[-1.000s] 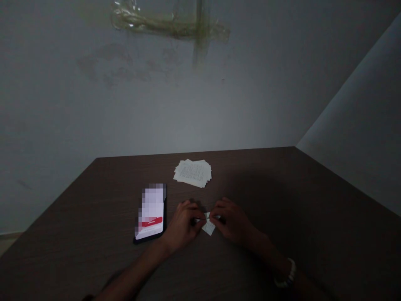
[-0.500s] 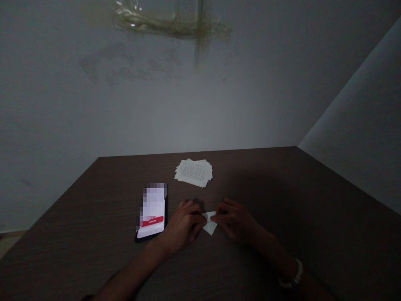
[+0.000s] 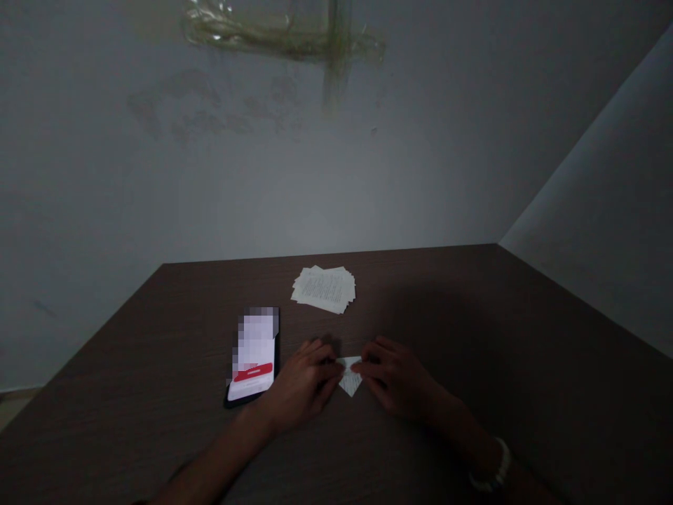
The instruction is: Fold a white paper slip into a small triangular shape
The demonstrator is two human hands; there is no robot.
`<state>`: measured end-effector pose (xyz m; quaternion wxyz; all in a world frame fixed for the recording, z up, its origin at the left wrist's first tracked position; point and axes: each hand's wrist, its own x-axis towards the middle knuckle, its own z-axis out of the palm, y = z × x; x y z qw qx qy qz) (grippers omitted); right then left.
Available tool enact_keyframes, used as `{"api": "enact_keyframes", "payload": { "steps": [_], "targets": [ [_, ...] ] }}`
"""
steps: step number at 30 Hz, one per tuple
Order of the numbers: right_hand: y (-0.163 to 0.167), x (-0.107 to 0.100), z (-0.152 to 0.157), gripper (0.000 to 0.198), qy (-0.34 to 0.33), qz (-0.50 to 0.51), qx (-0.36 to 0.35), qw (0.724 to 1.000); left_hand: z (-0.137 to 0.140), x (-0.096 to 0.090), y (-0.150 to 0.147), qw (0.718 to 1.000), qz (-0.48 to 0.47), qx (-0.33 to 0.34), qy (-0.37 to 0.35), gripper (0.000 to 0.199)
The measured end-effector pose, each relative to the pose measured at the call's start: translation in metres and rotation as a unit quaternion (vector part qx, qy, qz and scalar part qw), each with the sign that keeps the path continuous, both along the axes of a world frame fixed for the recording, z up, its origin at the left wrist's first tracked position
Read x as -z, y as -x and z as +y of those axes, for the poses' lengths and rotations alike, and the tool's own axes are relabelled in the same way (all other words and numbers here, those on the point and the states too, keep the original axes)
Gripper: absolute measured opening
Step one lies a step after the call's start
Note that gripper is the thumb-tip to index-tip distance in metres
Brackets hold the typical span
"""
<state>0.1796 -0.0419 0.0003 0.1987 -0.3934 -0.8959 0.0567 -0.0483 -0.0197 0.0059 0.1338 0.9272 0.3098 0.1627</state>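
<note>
A small folded piece of paper with writing on it lies at the front middle of the table, its lower end coming to a point. My left hand pinches its left edge between thumb and fingers. From the other side my right hand grips the right edge, thumb and fingertips pressed together. The paper's side corners are hidden under my fingers. A pale beaded bracelet circles my right wrist.
Beyond my hands, a loose stack of printed paper sheets lies on the dark wooden table. A phone with a lit screen rests left of my left hand. Behind the table rises a grey wall with yellowed tape.
Both hands stay on the folded paper with almost the same grip. The whole view has shifted slightly; the stack and the phone lie as before.
</note>
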Motion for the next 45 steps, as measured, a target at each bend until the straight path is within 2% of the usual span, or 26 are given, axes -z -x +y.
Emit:
{"api": "enact_keyframes", "payload": {
  "steps": [4,12,21,27,34,45],
  "targets": [
    [0.002,0.002,0.001,0.022,0.013,0.003,0.009,1.000,0.000,0.001,-0.003,1.000,0.000,-0.010,-0.015,0.018],
    [0.009,0.015,0.008,0.006,0.024,0.072,0.067,0.995,0.005,0.009,-0.006,0.998,-0.032,-0.042,-0.017,0.017],
    [0.011,0.015,0.010,0.003,0.006,0.089,0.070,0.994,0.010,0.015,-0.008,0.996,-0.073,-0.058,0.015,0.007],
    [0.014,0.013,0.011,0.003,-0.002,0.080,0.065,0.995,0.009,0.011,-0.012,0.996,-0.065,-0.062,0.021,0.009],
    [0.010,0.013,0.011,0.006,0.002,0.062,0.034,0.998,0.007,0.010,-0.010,0.997,-0.063,-0.050,-0.001,0.012],
    [0.001,0.004,0.006,0.017,-0.016,-0.017,-0.016,1.000,0.007,-0.003,-0.004,0.999,0.020,0.019,-0.041,0.020]
  ]
}}
